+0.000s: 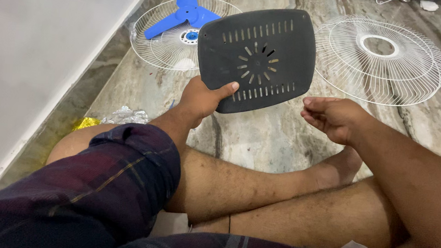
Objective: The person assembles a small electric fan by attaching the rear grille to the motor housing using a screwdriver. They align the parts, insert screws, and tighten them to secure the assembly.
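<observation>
Left hand (201, 98): clamped on the lower left corner of the cover (256, 58), thumb lying across its face, fingers hidden behind it.
Right hand (332, 118): empty, fingers loosely curled toward the palm, hanging just right of the cover's lower right corner and not touching it.
Hands to each other: apart, with the cover's lower edge between them.
Cover: a dark grey plastic panel, roughly square with rounded corners, held up off the floor (278, 134) and tilted a little, its face toward the camera; rows of short slots run along top and bottom, and a ring of slots sits at the middle.
Left grille (156, 41): a round white wire guard lying flat on the floor, its right edge hidden behind the cover.
Blade (185, 12): blue, three-winged, resting on the left grille.
Right grille (380, 61): a second round white wire guard with an open ring at its centre, flat on the floor, right of the cover and clear of it.
Floor: grey marbled stone.
Wall (35, 54): pale, running along the left side.
Foil (125, 115): a crumpled silver scrap on the floor near the left knee, with a yellow scrap (85, 124) just beside it.
Legs (257, 191): bare, crossed on the floor below the hands.
Sleeve (103, 183): dark plaid, on the left arm.
</observation>
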